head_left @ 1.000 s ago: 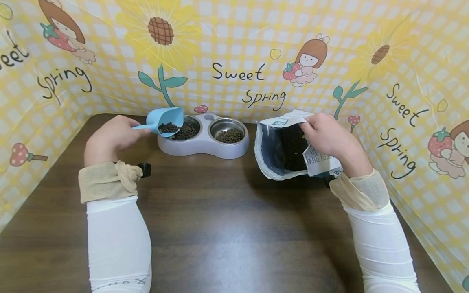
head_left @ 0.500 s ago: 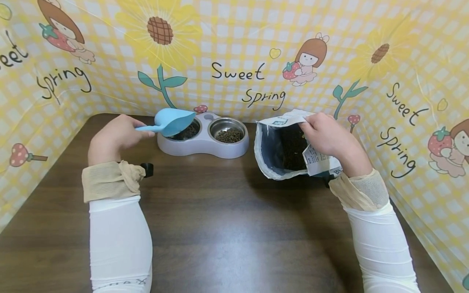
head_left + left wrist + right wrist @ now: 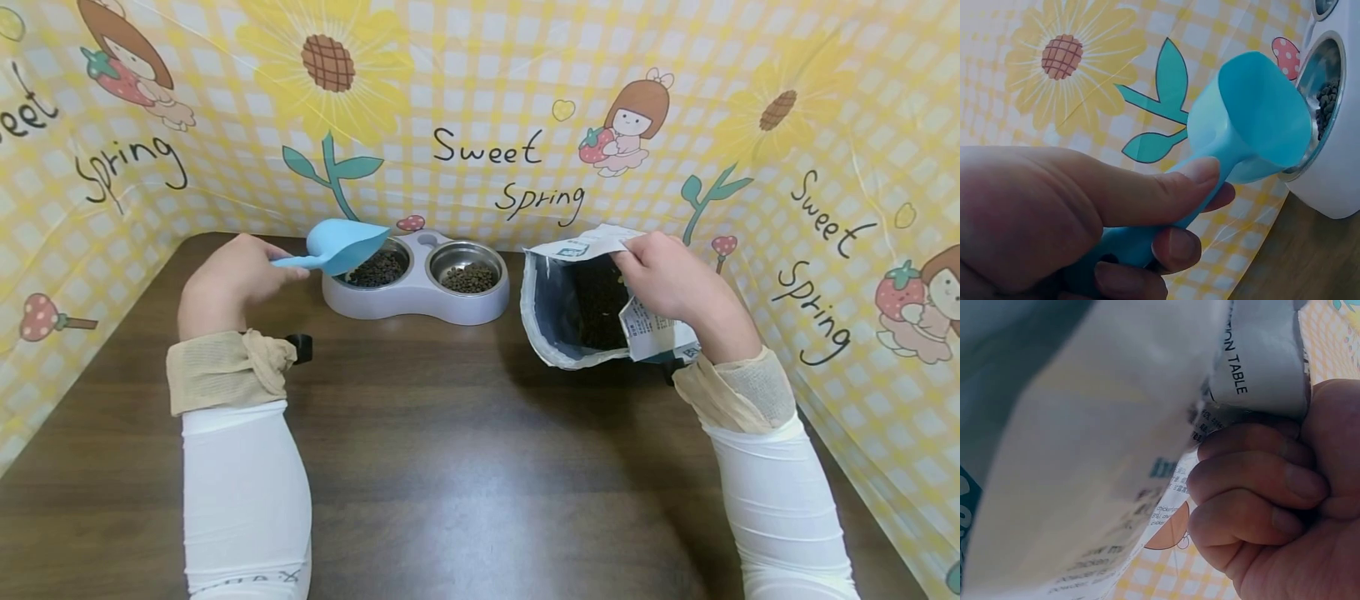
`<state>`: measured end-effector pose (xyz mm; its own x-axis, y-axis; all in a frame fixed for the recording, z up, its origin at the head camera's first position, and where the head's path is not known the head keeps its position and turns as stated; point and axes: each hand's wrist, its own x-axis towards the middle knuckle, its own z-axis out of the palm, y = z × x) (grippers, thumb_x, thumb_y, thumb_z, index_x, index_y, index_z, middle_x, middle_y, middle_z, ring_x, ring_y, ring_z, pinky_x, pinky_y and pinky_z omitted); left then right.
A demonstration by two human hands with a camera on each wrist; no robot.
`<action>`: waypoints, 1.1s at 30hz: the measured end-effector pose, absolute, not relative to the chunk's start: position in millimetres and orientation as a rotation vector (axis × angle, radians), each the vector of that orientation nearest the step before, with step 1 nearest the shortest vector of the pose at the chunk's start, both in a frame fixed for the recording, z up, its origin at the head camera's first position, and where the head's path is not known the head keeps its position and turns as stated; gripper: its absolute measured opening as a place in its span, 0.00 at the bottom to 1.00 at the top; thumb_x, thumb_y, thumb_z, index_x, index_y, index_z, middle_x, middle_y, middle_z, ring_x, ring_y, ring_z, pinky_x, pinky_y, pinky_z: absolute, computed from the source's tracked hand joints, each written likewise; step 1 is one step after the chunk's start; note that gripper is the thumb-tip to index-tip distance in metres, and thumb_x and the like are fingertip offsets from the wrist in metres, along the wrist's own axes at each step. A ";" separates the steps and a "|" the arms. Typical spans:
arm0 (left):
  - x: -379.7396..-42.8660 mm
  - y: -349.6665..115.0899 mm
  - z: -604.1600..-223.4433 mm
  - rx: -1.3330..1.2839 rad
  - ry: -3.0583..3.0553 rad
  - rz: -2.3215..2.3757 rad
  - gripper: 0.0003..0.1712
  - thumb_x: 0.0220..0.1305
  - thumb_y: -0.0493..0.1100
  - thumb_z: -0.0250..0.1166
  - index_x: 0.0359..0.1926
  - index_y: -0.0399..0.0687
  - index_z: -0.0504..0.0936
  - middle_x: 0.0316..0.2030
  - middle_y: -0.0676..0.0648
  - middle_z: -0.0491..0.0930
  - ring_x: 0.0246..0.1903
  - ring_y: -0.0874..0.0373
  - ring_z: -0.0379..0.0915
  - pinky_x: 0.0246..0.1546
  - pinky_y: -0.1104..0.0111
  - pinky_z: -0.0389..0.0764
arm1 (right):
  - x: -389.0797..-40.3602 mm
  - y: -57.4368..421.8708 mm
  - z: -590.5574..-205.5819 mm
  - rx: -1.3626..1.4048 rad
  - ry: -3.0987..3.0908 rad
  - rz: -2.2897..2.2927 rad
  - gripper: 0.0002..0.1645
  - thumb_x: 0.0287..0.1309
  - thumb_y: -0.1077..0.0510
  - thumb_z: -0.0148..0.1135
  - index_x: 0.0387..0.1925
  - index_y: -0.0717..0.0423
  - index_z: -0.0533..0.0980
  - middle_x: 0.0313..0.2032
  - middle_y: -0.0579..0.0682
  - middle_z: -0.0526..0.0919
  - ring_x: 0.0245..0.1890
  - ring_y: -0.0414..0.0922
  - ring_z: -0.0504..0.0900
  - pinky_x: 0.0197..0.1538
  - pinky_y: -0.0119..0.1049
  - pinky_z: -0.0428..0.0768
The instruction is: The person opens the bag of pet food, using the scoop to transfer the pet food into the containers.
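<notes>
My left hand (image 3: 232, 279) grips the handle of a light blue scoop (image 3: 341, 243), fingers and thumb wrapped round it in the left wrist view. Tipped on its side, the scoop (image 3: 1266, 112) hangs over the left steel bowl of a pale double pet feeder (image 3: 416, 304); its inside shows bare blue. Dark kibble (image 3: 378, 268) lies in that bowl, and browner kibble (image 3: 471, 278) partly covers the right one. My right hand (image 3: 671, 279) pinches the upper edge of a food bag (image 3: 547, 321), whose wide mouth shows dark kibble inside. Curled fingers (image 3: 1254, 469) show beside the printed bag in the right wrist view.
A dark wooden table (image 3: 450, 450) carries the feeder and the bag. Behind and along both sides stands a yellow checked cloth (image 3: 480, 100) with sunflowers and lettering, close behind the feeder.
The left hand has turned the scoop over, and the kibble that was in it is out of it above the left bowl. The scoop then shifted slightly left. Right hand and bag stayed still.
</notes>
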<state>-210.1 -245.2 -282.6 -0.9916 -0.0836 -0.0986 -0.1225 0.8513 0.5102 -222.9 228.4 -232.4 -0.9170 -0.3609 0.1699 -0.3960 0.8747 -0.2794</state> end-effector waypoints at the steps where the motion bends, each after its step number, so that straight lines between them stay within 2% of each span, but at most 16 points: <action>1: -209.9 -244.9 -282.4 -0.164 2.952 0.822 0.29 0.70 0.53 0.59 0.58 0.31 0.78 0.40 0.33 0.77 0.39 0.42 0.66 0.35 0.53 0.70 | -222.9 228.3 -232.4 0.595 -2.931 0.470 0.30 0.74 0.55 0.40 0.11 0.54 0.62 0.10 0.46 0.60 0.12 0.48 0.67 0.20 0.39 0.68; 9: -210.1 -244.6 -282.5 -0.149 2.952 0.825 0.29 0.70 0.53 0.59 0.58 0.31 0.78 0.40 0.34 0.77 0.38 0.42 0.66 0.35 0.54 0.70 | -222.3 227.9 -232.4 0.586 -2.941 0.479 0.30 0.74 0.55 0.41 0.11 0.54 0.61 0.10 0.46 0.59 0.12 0.48 0.66 0.20 0.39 0.68; 13: -211.2 -245.3 -283.1 -0.137 2.951 0.827 0.29 0.70 0.53 0.59 0.57 0.32 0.79 0.34 0.37 0.76 0.38 0.43 0.64 0.33 0.57 0.67 | -221.8 227.8 -232.0 0.584 -2.948 0.484 0.30 0.74 0.55 0.40 0.11 0.54 0.61 0.10 0.46 0.59 0.12 0.48 0.66 0.19 0.38 0.67; 20: -210.5 -247.0 -283.9 -0.118 2.934 0.841 0.26 0.70 0.55 0.59 0.49 0.34 0.81 0.20 0.49 0.64 0.31 0.47 0.61 0.29 0.60 0.62 | -222.3 227.9 -231.7 0.594 -2.944 0.475 0.30 0.74 0.55 0.40 0.11 0.54 0.61 0.10 0.46 0.60 0.12 0.48 0.66 0.20 0.38 0.67; 24: -211.3 -248.5 -284.8 -0.098 2.945 0.850 0.24 0.69 0.56 0.59 0.43 0.37 0.81 0.17 0.52 0.57 0.26 0.52 0.57 0.27 0.61 0.60 | -222.5 228.0 -231.3 0.594 -2.945 0.468 0.30 0.74 0.55 0.40 0.12 0.54 0.62 0.11 0.46 0.60 0.13 0.48 0.67 0.21 0.39 0.68; 28: -212.0 -252.0 -285.3 -0.041 2.933 0.884 0.28 0.70 0.61 0.56 0.46 0.38 0.79 0.18 0.52 0.59 0.25 0.53 0.57 0.26 0.62 0.61 | -222.7 228.0 -230.9 0.597 -2.941 0.460 0.30 0.74 0.55 0.40 0.12 0.54 0.61 0.11 0.47 0.61 0.14 0.48 0.66 0.22 0.39 0.68; 33: -210.9 -257.4 -284.4 0.027 2.921 0.998 0.30 0.72 0.63 0.50 0.38 0.38 0.76 0.18 0.50 0.67 0.21 0.53 0.58 0.24 0.62 0.61 | -222.7 227.8 -230.7 0.604 -2.938 0.451 0.30 0.74 0.56 0.40 0.12 0.54 0.61 0.12 0.48 0.61 0.14 0.48 0.67 0.23 0.39 0.68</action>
<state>-210.9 -257.4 -284.4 -0.9983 0.0345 -0.0460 -0.0009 0.7908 0.6121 -222.7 227.8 -230.7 -0.9150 -0.3683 0.1644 -0.4007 0.8769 -0.2655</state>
